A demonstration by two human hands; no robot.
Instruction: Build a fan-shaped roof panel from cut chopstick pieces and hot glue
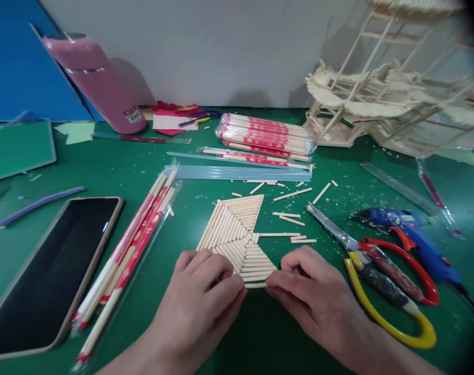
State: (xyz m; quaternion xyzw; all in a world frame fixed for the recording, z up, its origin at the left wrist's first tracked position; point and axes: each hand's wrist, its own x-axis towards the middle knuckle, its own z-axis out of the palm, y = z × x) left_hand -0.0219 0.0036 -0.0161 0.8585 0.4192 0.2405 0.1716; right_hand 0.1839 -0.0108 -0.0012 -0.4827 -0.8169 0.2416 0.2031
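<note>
We have both hands at the near edge of the flat fan-patterned panel of pale wooden sticks [237, 234], which lies on the dark green table mat [260, 333] right in front of us. The step in hand looks like seating the short pale stick [255, 285] against the panel's lowest row. Our left hand [200, 291] is curled, its fingertips pressed together on the stick's left end, and our right hand [310, 291] pinches the right end between thumb and forefinger. As we judge it, the fit calls for even pressure from both sides, so that the stick sits flush and parallel without pushing the rows above it out of line.

Loose cut stick pieces [291, 219] lie scattered just beyond the panel. Scissors with yellow and red handles [377, 271] lie close by our right wrist, and a blue glue gun [412, 237] lies behind them. To the left are long red-and-white wrapped chopsticks [131, 250] and a dark-screened phone [53, 271]. Further back we see a bundle of wrapped chopsticks [264, 136], a pink bottle [98, 80] and a pale stick-built model [377, 99]. Nothing stands between our hands and the panel; only the scissors crowd the right side
</note>
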